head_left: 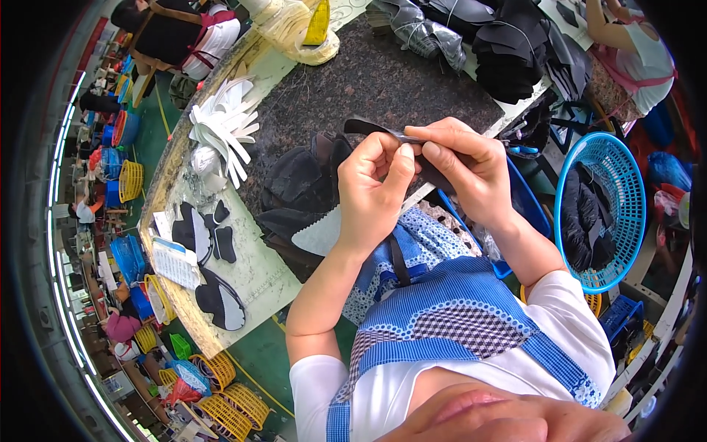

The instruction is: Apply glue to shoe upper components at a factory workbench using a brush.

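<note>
Both hands pinch a dark, thin strip-like piece (pixel 362 127) in front of my chest, over the table's near edge. My left hand (pixel 375 173) grips it with bent fingers and thumb. Close beside it, my right hand (pixel 468 163) holds the other part between thumb and forefinger. The piece's left end sticks out past the left fingers; its middle is partly hidden by my fingertips. Below and left of my hands lie black fabric pieces (pixel 291 180), and a light grey piece with a zigzag edge (pixel 318 232) rests by my left wrist.
White strips (pixel 224 125) lie on the table's left, above black cut pieces (pixel 193 232) and a small card (pixel 177 261). Bundled black pieces (pixel 508 44) are at the far side. A blue basket (pixel 639 210) holding black material stands at right. Two people sit beyond the table.
</note>
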`<state>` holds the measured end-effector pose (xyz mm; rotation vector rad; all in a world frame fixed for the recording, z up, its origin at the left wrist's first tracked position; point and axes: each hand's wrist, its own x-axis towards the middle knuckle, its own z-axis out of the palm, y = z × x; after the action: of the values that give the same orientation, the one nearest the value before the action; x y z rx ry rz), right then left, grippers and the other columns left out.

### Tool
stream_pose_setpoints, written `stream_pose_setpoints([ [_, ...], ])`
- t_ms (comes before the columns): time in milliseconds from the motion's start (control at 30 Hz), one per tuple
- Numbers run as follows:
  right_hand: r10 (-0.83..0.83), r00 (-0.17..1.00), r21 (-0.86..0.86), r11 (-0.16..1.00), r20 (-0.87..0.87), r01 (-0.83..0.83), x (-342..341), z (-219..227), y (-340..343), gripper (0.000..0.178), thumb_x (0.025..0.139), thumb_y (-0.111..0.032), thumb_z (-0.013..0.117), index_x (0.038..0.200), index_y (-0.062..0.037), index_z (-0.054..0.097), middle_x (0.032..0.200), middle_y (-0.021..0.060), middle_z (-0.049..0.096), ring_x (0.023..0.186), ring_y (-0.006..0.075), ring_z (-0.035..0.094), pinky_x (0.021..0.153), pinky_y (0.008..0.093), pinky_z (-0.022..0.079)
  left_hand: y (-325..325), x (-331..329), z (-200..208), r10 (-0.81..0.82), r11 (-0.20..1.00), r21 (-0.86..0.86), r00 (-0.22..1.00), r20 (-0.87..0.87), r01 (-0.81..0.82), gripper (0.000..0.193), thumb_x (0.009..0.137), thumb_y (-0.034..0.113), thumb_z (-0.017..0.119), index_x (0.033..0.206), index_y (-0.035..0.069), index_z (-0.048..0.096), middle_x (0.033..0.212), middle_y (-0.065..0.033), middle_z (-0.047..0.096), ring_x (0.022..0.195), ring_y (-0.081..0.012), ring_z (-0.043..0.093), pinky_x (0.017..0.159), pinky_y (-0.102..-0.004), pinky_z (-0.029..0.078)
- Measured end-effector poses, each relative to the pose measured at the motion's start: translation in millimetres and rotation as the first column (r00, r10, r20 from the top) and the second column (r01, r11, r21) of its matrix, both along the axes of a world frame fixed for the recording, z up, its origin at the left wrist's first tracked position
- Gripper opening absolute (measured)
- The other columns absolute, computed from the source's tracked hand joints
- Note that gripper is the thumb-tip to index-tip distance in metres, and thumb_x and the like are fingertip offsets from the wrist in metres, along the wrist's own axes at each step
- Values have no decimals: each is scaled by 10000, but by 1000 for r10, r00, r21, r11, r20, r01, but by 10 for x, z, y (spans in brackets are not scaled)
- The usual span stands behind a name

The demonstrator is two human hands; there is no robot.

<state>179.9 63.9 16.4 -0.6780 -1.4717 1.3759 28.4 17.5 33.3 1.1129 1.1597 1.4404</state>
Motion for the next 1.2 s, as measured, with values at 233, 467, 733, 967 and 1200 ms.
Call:
stream_pose_setpoints([
  [233,-4,1000,-305,952,15,9,11,32,104,141,888,-103,665,877,36,677,803,27,680,698,71,619,658,229,516,-39,50,-115,40,990,142,923,-384,16,72,881,46,664,910,-21,662,810,-75,677,729,-129,662,690,-262,521],
  [467,217,968,-404,880,-123,-249,200,-4,180,119,909,-65,669,991,22,656,902,27,692,850,66,643,801,233,527,-75,-227,238,128,905,403,816,-563,136,223,756,70,794,955,38,697,1130,-114,653,938,-194,637,696,-279,515],
  [733,244,960,-283,939,138,-198,324,-17,163,122,914,-91,704,963,16,672,860,13,686,742,35,625,633,181,496,-240,-390,288,340,529,341,174,-924,777,43,785,53,661,800,15,649,1000,-132,702,918,-233,711,633,-265,577],
  [967,31,975,-244,969,219,24,555,-249,304,131,945,-131,627,969,-3,629,846,11,654,738,55,601,643,209,493,-494,-397,179,415,503,457,259,-872,733,124,828,95,634,794,125,519,1000,-71,691,906,-166,654,776,-299,570],
  [1200,351,936,-454,837,16,-306,515,-280,79,129,950,-104,525,1063,-42,537,1032,88,687,911,138,687,734,278,553,-449,-413,79,469,523,498,254,-846,692,120,819,76,631,883,121,540,1001,-62,666,920,-187,627,792,-324,582],
])
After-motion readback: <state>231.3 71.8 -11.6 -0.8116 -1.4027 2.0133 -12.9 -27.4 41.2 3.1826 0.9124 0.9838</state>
